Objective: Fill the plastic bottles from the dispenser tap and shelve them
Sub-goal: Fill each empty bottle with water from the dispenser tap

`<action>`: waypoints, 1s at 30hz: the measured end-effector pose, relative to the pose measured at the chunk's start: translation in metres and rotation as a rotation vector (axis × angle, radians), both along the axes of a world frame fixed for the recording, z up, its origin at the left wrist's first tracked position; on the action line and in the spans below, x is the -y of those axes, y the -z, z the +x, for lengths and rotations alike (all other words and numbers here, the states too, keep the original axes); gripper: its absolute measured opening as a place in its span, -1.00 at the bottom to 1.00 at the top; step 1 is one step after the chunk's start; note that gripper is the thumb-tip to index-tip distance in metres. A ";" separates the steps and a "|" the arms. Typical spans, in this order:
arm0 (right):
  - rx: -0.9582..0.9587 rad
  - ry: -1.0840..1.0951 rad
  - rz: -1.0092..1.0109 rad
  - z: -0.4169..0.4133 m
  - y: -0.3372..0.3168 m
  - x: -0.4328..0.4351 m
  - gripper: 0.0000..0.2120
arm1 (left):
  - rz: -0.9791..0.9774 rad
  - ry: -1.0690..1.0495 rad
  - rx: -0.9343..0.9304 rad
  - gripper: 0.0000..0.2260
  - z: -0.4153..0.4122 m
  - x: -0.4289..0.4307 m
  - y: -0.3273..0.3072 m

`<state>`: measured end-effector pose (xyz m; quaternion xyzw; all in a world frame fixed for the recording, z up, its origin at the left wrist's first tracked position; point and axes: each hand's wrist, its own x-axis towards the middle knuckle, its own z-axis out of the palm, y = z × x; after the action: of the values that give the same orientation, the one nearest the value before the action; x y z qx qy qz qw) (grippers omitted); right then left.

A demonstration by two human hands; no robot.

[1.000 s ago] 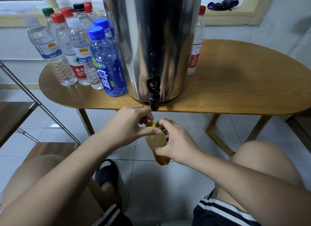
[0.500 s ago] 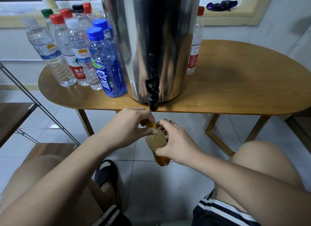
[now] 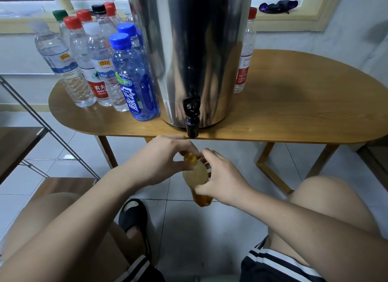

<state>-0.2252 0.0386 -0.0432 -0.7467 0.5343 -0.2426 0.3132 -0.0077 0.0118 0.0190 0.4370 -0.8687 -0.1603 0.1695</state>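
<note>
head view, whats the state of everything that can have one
tap, no stream visible
dispenser, upright on the table
yellow bottle, held tilted below the tap, yellow cap at its top
left hand, pinches the yellow bottle at the cap
right hand, grips the yellow bottle's body
blue bottle, upright, capped
clear bottles, upright, capped
lone red-capped bottle, upright, capped
</note>
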 end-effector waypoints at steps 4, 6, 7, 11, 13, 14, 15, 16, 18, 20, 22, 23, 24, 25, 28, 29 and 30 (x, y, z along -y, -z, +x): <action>-0.019 0.003 -0.005 -0.001 0.000 0.001 -0.42 | 0.034 0.048 -0.015 -0.68 0.002 0.000 0.000; -0.014 -0.011 -0.006 -0.001 0.000 0.001 -0.37 | 0.006 -0.024 -0.001 -0.65 0.001 -0.002 -0.001; -0.013 -0.017 -0.004 -0.001 0.000 0.000 -0.35 | -0.017 -0.055 0.016 -0.61 -0.001 -0.003 -0.002; -0.005 -0.012 -0.001 0.000 -0.002 0.000 -0.38 | -0.066 -0.096 0.046 -0.68 -0.005 -0.005 -0.004; -0.010 -0.001 -0.009 0.000 -0.002 0.000 -0.40 | -0.036 -0.043 0.023 -0.80 -0.005 -0.003 -0.005; -0.015 0.007 -0.015 0.000 -0.001 0.000 -0.42 | -0.014 -0.010 0.014 -0.82 -0.005 -0.003 -0.006; -0.021 0.016 -0.021 0.000 -0.001 0.000 -0.44 | 0.005 0.013 0.004 -0.79 -0.005 -0.003 -0.007; -0.028 0.023 -0.025 -0.001 -0.001 0.000 -0.45 | 0.018 0.026 -0.009 -0.76 -0.004 -0.003 -0.007; -0.036 0.030 -0.028 -0.001 -0.002 0.000 -0.44 | 0.011 0.028 -0.040 -0.74 -0.004 -0.004 -0.007; -0.040 0.023 -0.028 -0.002 -0.003 0.000 -0.40 | -0.024 0.000 -0.050 -0.75 -0.005 -0.006 -0.007; -0.040 0.006 -0.020 -0.002 -0.004 0.000 -0.36 | -0.068 -0.055 -0.008 -0.61 -0.006 -0.007 -0.008; -0.041 -0.002 -0.018 -0.001 -0.004 -0.001 -0.36 | -0.091 -0.077 0.019 -0.56 -0.007 -0.007 -0.008; -0.042 -0.007 -0.020 0.000 -0.004 -0.001 -0.37 | -0.114 -0.089 0.036 -0.54 -0.007 -0.008 -0.008; -0.039 -0.010 -0.025 0.000 -0.004 -0.002 -0.39 | -0.125 -0.091 0.040 -0.56 -0.008 -0.008 -0.008; -0.032 -0.003 -0.040 0.001 -0.003 -0.001 -0.43 | -0.107 -0.078 0.018 -0.69 -0.009 -0.007 -0.008; -0.033 0.008 -0.052 0.001 -0.002 0.000 -0.44 | -0.096 -0.064 0.014 -0.75 -0.009 -0.007 -0.009; -0.037 0.021 -0.064 0.000 -0.002 0.001 -0.45 | -0.085 -0.043 0.007 -0.79 -0.009 -0.007 -0.010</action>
<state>-0.2254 0.0379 -0.0411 -0.7550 0.5399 -0.2491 0.2765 -0.0168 0.0184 0.0286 0.4487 -0.8656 -0.1182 0.1883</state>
